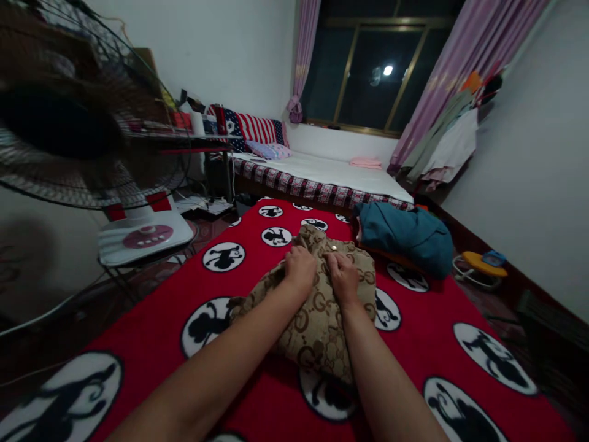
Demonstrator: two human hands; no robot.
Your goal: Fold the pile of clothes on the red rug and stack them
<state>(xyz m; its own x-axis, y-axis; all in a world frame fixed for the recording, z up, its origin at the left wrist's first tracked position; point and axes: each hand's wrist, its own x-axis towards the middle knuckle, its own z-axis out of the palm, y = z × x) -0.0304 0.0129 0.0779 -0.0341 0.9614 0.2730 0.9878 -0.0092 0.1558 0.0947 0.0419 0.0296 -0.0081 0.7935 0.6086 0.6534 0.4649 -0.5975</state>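
Note:
A brown-and-tan patterned garment (pixel 317 313) with a letter print lies bunched on a red blanket (pixel 161 344) with white circles. Near its upper edge sits a small shiny button (pixel 334 248). My left hand (pixel 301 268) is closed on the garment's cloth left of its middle. Just right of the button, my right hand (pixel 343 276) also grips the cloth with bent fingers. The fingertips of both hands are partly hidden in the folds. What kind of garment it is I cannot tell for sure.
A teal folded bundle (pixel 405 236) lies on the blanket at the right. To the left stands a large fan (pixel 92 135) above a chair (pixel 147 236). A bed (pixel 317 169) lies beyond, under a window. Clothes (pixel 448 147) hang at the right wall above a yellow-topped stool (pixel 483 264).

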